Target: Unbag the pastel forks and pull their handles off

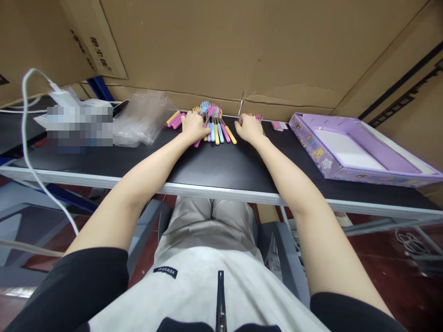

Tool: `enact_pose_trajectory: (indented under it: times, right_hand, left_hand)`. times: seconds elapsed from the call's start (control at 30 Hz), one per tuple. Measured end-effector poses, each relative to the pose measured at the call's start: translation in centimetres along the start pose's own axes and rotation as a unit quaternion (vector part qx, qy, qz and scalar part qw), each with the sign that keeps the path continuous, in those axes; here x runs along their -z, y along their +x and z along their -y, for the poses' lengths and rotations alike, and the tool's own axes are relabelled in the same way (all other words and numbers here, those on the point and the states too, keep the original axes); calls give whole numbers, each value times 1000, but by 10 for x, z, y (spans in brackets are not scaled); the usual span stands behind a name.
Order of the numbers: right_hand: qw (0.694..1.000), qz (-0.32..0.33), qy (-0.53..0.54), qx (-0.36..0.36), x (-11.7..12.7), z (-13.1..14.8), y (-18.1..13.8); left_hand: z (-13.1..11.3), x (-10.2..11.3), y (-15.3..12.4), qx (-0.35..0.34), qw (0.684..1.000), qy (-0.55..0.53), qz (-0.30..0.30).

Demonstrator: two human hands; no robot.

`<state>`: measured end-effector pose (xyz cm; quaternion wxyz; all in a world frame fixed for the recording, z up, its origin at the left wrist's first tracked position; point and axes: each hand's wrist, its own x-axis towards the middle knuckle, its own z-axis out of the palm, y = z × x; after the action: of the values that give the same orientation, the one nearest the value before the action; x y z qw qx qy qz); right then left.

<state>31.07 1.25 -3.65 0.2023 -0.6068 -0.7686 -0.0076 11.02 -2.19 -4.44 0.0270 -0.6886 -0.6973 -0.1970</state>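
A bunch of small plastic toy utensils with pink, yellow and blue handles lies on the black table near the cardboard wall. My left hand rests palm down on the left part of the bunch, fingers curled over some pieces. My right hand lies just right of the bunch, fingers bent over a pink piece that is mostly hidden. More pink and yellow handles stick out left of my left hand.
An open purple toy box sits at the right of the table. Crumpled clear plastic bags lie to the left, beside a white charger with a cable. A small pink item lies by the wall. Cardboard sheets stand behind.
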Motion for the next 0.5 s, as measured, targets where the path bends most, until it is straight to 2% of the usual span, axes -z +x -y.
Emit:
enact_pose_trajectory:
  times: [0.07, 0.13, 0.27, 0.37, 0.5]
  right_hand:
    - [995, -8, 96, 10, -3, 3, 2]
    - [972, 4, 235, 1, -5, 8, 2]
    - [860, 79, 502, -40, -3, 25, -4]
    - [800, 81, 593, -45, 2, 40, -12]
    - [772, 65, 630, -57, 8, 51, -19]
  left_hand:
    - [1, 0, 1, -29, 999, -11, -24]
    - [0, -1, 2, -64, 996, -23, -53]
    - [-1, -4, 4, -160, 981, -60, -95]
    - [-2, -9, 6, -241, 958, -105, -110]
    - [-3, -10, 5, -256, 951, -141, -103]
